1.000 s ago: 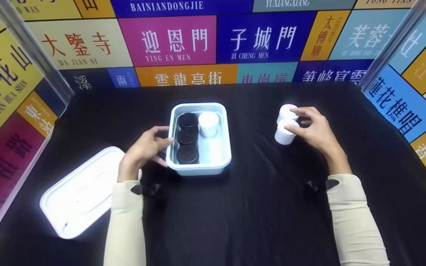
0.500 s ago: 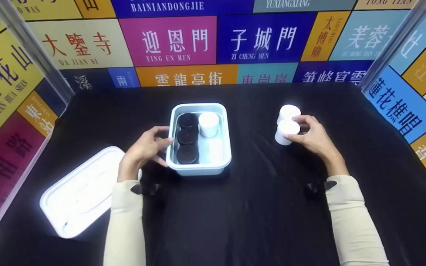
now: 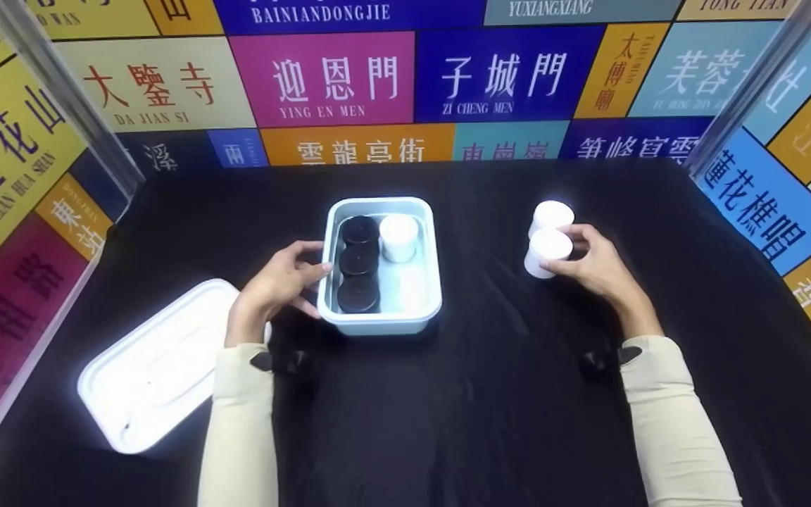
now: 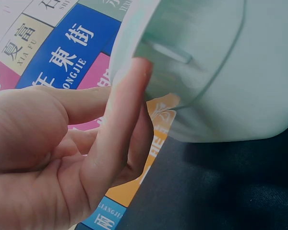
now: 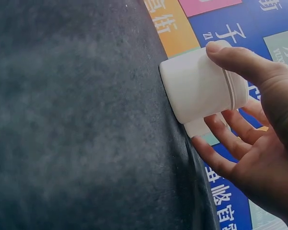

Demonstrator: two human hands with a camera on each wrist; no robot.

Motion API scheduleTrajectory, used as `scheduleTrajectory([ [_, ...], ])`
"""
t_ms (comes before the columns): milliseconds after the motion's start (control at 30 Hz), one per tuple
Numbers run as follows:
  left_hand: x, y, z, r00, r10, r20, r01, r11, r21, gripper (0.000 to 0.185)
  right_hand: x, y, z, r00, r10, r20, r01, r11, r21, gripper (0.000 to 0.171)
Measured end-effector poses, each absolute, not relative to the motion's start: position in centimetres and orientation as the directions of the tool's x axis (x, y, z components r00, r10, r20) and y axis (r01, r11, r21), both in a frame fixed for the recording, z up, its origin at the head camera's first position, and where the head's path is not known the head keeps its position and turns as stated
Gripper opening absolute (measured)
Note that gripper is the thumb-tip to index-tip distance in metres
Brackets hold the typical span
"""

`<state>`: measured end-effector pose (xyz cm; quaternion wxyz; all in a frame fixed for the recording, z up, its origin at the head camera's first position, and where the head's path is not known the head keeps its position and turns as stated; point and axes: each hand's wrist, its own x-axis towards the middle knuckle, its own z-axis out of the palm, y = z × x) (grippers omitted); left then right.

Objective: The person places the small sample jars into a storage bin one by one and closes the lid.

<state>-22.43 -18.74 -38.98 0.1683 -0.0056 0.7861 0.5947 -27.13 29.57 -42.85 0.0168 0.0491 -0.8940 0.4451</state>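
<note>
In the head view, my left hand [image 3: 275,282] holds the left side of a pale rectangular container [image 3: 381,326], thumb tip at the rim and fingers along the outer wall. Inside stand black-topped jars [image 3: 358,294] in a column and one white jar [image 3: 399,239]. My right hand [image 3: 592,264] grips a white lidded jar [image 3: 546,253], thumb on its near side and fingers behind. Another white jar [image 3: 553,211] stands just beyond it, partly hidden. The right wrist view shows the gripped jar [image 5: 197,86] with the thumb near its lid; the left wrist view shows the container wall [image 4: 240,96] at the fingertips.
A white lid [image 3: 159,373] lies on the black cloth [image 3: 448,408] at the left, partly behind the left forearm. Printed panels [image 3: 321,77] stand along the back and sides, with clear posts [image 3: 750,84] at the corners.
My right thumb and fingers have slid down from the jar tops to the near jar's side, leaving its top uncovered. The left hand and the container stay put.
</note>
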Motion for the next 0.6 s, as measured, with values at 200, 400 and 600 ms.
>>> scheduleTrajectory([
  [200,-22.4,-18.7,-39.1,-0.944,0.193,-0.267,-0.207,0.284,0.936,0.056,-27.0,28.6,-41.8,-0.991,-0.060,0.121,-0.134,0.555,-0.821,0.067],
  [400,-22.4,-18.7,-39.1,-0.946,0.185,-0.267,-0.207,0.290,0.934,0.055,-26.6,27.5,-40.6,-0.988,-0.084,0.133,-0.157,0.508,-0.847,0.065],
  [600,-22.4,-18.6,-39.0,-0.944,0.182,-0.275,-0.212,0.302,0.929,0.055,-26.5,26.5,-39.8,-0.986,-0.094,0.139,-0.167,0.465,-0.870,0.067],
])
